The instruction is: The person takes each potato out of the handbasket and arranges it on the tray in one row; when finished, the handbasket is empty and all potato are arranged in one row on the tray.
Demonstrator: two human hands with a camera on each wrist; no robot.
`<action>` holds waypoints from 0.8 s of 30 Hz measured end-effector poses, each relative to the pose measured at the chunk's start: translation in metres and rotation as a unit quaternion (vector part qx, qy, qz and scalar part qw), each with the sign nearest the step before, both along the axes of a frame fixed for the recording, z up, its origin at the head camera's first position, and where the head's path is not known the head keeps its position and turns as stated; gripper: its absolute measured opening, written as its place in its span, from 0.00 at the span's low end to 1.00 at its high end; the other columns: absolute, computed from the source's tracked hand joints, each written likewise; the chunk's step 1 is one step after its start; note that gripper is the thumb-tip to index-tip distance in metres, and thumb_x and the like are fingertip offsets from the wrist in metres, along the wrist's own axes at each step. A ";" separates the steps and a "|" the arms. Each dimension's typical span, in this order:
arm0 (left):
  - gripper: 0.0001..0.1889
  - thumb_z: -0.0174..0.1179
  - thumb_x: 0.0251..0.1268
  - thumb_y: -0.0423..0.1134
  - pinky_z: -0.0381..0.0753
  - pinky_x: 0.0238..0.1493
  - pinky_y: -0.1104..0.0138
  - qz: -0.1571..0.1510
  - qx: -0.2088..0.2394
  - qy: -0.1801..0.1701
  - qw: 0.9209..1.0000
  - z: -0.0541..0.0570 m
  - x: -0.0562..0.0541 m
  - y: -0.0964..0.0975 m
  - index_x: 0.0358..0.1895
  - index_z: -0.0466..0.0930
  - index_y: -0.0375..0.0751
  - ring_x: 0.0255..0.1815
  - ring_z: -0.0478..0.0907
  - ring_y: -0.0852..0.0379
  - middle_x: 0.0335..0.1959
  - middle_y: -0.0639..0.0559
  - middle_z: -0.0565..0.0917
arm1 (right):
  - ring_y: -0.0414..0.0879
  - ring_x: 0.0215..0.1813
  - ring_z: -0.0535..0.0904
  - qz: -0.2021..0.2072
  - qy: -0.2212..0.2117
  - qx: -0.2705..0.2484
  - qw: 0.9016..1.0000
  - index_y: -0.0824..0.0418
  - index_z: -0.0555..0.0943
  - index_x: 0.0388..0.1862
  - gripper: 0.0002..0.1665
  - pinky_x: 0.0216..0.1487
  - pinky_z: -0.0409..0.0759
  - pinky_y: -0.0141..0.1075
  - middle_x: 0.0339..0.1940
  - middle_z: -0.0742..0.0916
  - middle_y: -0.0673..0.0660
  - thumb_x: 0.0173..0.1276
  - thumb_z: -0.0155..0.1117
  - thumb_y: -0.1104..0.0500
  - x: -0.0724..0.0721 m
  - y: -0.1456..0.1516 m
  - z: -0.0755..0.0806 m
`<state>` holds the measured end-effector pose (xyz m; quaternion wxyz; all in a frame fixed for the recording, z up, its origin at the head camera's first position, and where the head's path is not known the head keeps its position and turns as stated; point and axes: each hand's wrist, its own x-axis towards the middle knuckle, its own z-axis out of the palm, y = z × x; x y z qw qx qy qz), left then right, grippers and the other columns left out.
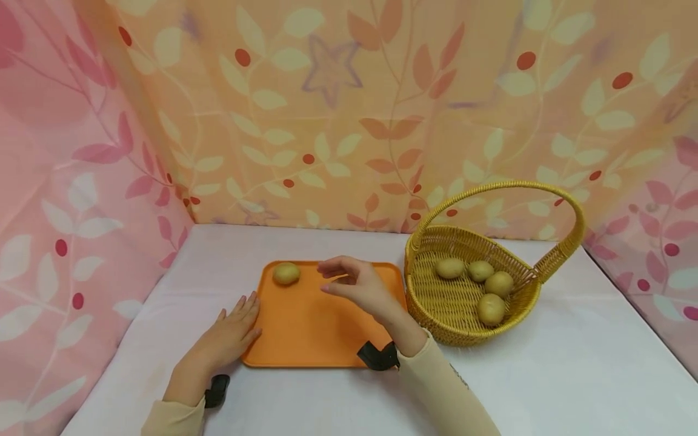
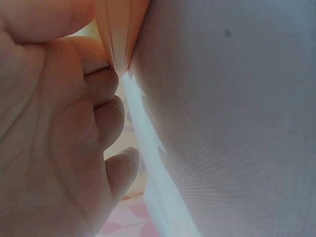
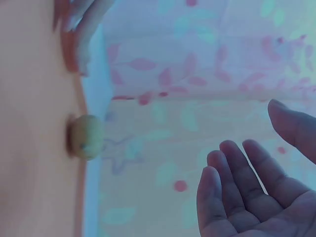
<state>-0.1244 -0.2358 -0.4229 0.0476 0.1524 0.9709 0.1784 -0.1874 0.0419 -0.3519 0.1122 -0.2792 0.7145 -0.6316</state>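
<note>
Beige sleeve (image 1: 444, 393) is slanting in; right hand (image 1: 360, 284) hovering above orange tray (image 1: 297, 330), fingers parted, empty; left hand (image 1: 231, 333) touching left rim, fingers relaxed, gripping nothing; wicker basket (image 1: 444, 297) crowding right edge.

Tray (image 1: 305, 327) looks plastic, smooth, satin; potato (image 1: 286, 274) on the tray shows smooth, low-sheen skin; basket (image 1: 447, 303) right of the tray is woven, ribbed, faintly glossy; covering (image 1: 572, 369) beneath the tray is matt cloth; backdrop (image 1: 338, 139) behind the tray is matt printed cloth.
</note>
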 end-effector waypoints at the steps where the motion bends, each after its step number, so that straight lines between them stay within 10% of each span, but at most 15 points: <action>1: 0.30 0.52 0.70 0.40 0.48 0.63 0.35 0.001 -0.001 0.000 1.000 0.000 0.000 0.000 0.68 0.58 0.23 0.71 0.50 0.33 0.71 0.31 0.56 | 0.57 0.57 0.75 0.008 0.002 0.000 1.000 0.69 0.77 0.54 0.20 0.55 0.76 0.40 0.54 0.81 0.62 0.62 0.65 0.66 0.004 0.005 0.004; 14: 0.31 0.52 0.70 0.40 0.47 0.63 0.35 0.003 -0.002 0.000 1.000 -0.003 -0.001 0.000 0.68 0.57 0.23 0.71 0.49 0.33 0.71 0.31 0.56 | 0.55 0.51 0.79 -0.005 0.143 0.058 0.988 0.68 0.80 0.49 0.16 0.52 0.78 0.42 0.47 0.84 0.58 0.61 0.65 0.68 0.023 0.096 0.017; 24: 0.31 0.53 0.69 0.40 0.48 0.63 0.35 0.000 0.000 0.020 1.000 -0.003 0.000 -0.001 0.67 0.57 0.23 0.70 0.51 0.33 0.70 0.31 0.57 | 0.41 0.50 0.79 -0.125 0.191 0.149 0.962 0.65 0.81 0.49 0.16 0.50 0.76 0.28 0.48 0.84 0.59 0.61 0.66 0.68 0.022 0.171 0.019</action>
